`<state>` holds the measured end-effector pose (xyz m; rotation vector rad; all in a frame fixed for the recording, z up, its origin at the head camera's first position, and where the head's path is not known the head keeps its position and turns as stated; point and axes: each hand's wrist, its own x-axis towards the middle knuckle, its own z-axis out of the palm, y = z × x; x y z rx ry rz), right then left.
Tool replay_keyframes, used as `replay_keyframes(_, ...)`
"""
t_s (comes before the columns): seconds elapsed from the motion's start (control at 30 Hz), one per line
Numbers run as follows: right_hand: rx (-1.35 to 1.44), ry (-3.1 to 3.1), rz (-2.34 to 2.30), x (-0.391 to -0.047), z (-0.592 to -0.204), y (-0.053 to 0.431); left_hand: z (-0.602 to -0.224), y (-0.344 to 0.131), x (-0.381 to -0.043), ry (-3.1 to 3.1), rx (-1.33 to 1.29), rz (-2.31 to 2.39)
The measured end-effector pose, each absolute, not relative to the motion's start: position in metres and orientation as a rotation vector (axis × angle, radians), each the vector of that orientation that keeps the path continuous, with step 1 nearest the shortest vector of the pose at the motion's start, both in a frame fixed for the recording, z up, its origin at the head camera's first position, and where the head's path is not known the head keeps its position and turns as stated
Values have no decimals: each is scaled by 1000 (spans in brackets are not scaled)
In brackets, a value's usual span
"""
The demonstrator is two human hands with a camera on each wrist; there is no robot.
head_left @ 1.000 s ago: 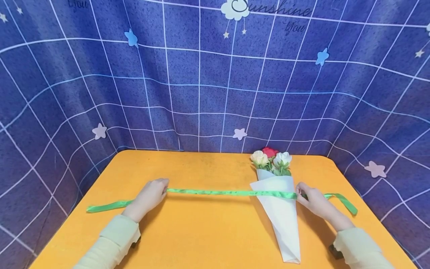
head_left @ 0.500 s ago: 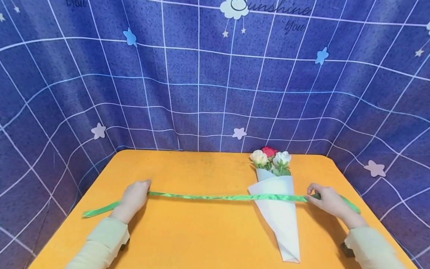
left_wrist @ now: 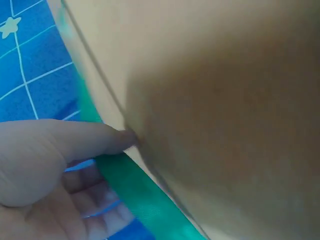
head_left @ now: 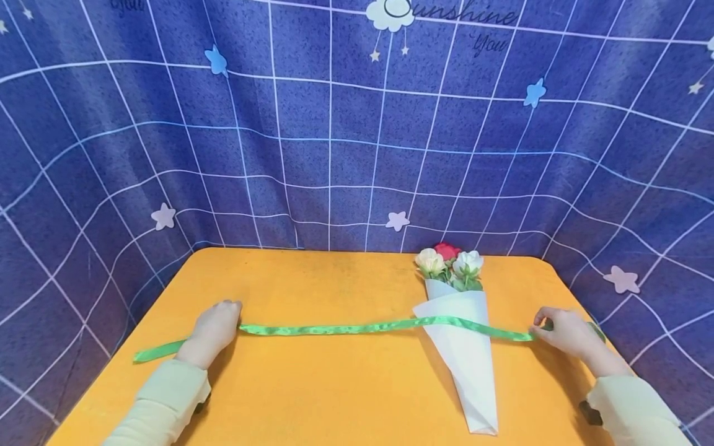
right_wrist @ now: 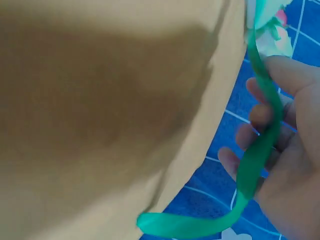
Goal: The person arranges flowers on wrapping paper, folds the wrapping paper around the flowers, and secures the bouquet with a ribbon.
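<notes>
We've slid both hands apart along the green ribbon (head_left: 357, 327), which lies taut across the bouquet cone (head_left: 463, 347) at 3 o'clock on the table (head_left: 334, 396). Left hand (head_left: 214, 328) at 9 and right hand (head_left: 563, 334) at 3 pinch it, so we judge it's centring for tying.

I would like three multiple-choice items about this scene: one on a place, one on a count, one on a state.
1. Where does the ribbon cross the bouquet?
A. over its paper cone
B. under its tip
C. over the blooms

2. How many blooms show?
A. one
B. three
C. five

3. How is the ribbon?
A. knotted
B. coiled
C. stretched between the left hand and right hand

Answers:
1 A, the green band lies across the white wrap.
2 B, two white and one red.
3 C, each hand holds it near an end.
</notes>
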<state>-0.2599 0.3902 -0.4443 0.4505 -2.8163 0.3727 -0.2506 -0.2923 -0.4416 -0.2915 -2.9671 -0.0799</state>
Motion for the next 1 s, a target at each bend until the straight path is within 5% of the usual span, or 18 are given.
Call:
replay_keyframes(0.37,672,-2614,462,-252,-449,334,-423,-251,-241,-2989,-398,-44)
replay_keyframes(1.0,1038,-2628,441,-253,-463,287,-414,-81,-204,-2900,-1039,-130)
